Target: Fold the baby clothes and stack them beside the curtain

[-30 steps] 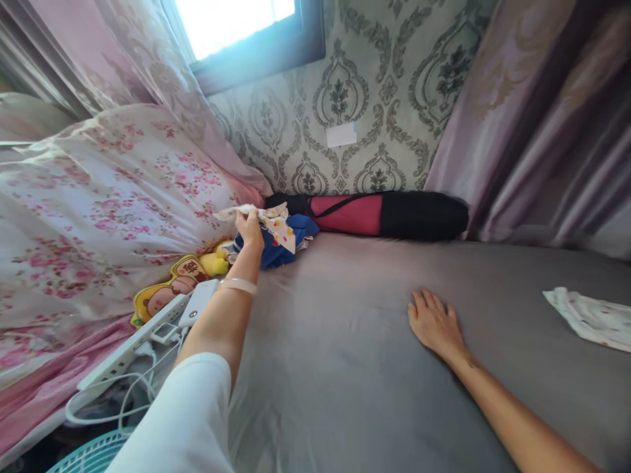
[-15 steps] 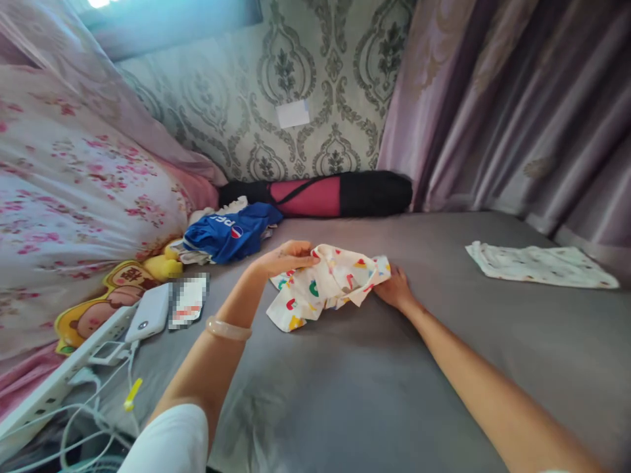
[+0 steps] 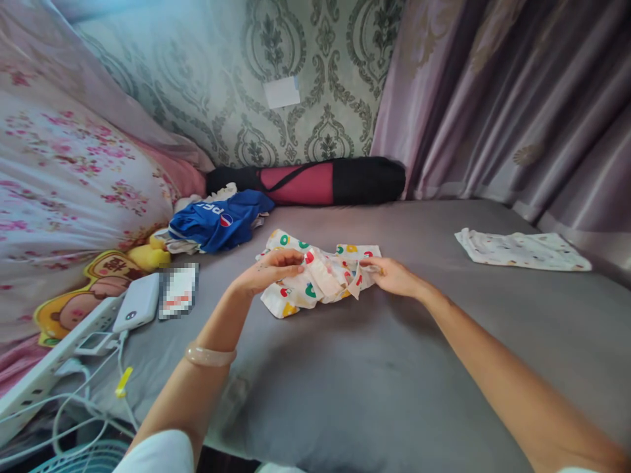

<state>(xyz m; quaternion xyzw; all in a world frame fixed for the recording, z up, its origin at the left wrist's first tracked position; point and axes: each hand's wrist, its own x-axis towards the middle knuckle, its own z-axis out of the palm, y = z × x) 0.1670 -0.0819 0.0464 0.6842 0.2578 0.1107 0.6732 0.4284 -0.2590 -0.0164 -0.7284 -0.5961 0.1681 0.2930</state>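
A small white garment with red, green and yellow prints (image 3: 290,299) lies bunched on the grey bed sheet (image 3: 335,381). My left hand (image 3: 273,268) pinches its cloth near the upper left, fingers closed on a fold. On the other side, my right hand (image 3: 392,276) grips the right edge between thumb and fingers. A loose pointed corner hangs down beside the right fingertips. Parts of the garment spread out flat behind and to the left of the hands.
A folded white printed cloth (image 3: 522,251) lies at the right. A blue garment (image 3: 217,220) tops a clothes pile at the left. A black-and-red rolled bag (image 3: 305,184) rests against the wall. Power bank (image 3: 138,302), power strip (image 3: 44,364) and cables line the left edge.
My right hand has moved from the garment's far right edge, drawing nearer and turning the cloth. More of the garment's back part now shows. The view has tilted slightly downward.
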